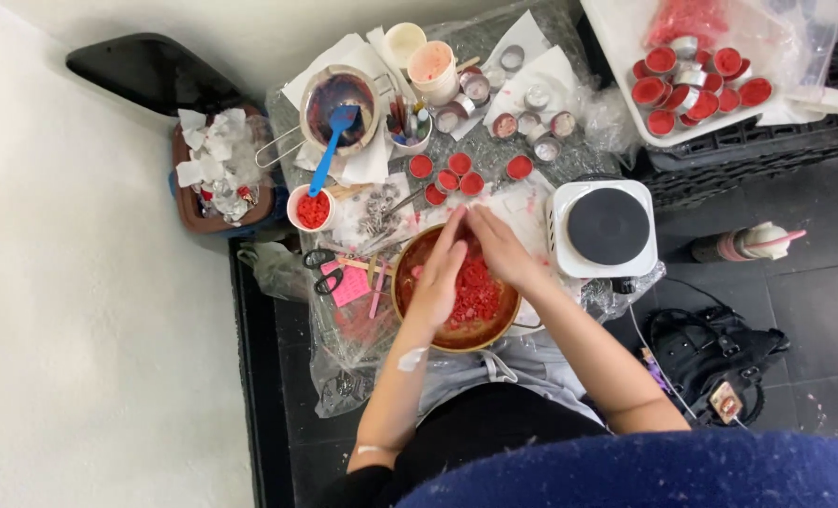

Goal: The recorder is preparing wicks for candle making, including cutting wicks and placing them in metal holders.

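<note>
Left hand (438,273) and right hand (499,246): fingers loosely together over the round metal bowl of red wax pieces (471,296), grip unclear. Small round tins filled with red wax (449,175): several done; empty silver tins (537,122) remain.

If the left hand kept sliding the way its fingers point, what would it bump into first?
Probably the small red-filled tins just past the pot rim. The left hand points up-table toward them, though height is hard to judge.

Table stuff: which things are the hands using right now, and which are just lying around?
In use:
left hand
right hand
bowl
red bits

Lying about:
hot plate
scissors
blue spatula
small red cup
black bag
</note>
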